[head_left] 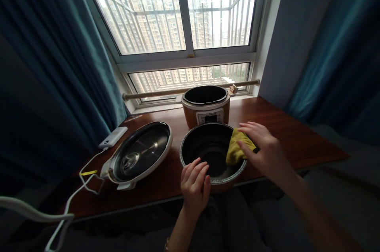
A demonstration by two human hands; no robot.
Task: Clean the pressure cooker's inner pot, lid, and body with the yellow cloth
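Yellow cloth [237, 147] covers the right rim of a black pot [194, 143], pinched in our right hand [263, 145] — our left hand [194, 184] lies at the near rim, grip unclear. Beyond, we see a cooker [190, 115]; leftward, a lid [145, 149] on the table [276, 125].

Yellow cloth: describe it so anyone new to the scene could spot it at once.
From the window, drop to the wooden table below and find the brown cooker. Just in front of it is a dark round pot; the yellow cloth is at that pot's right side, in the right hand. Its bright, soft fabric sets it apart from the dark pot and brown cooker.
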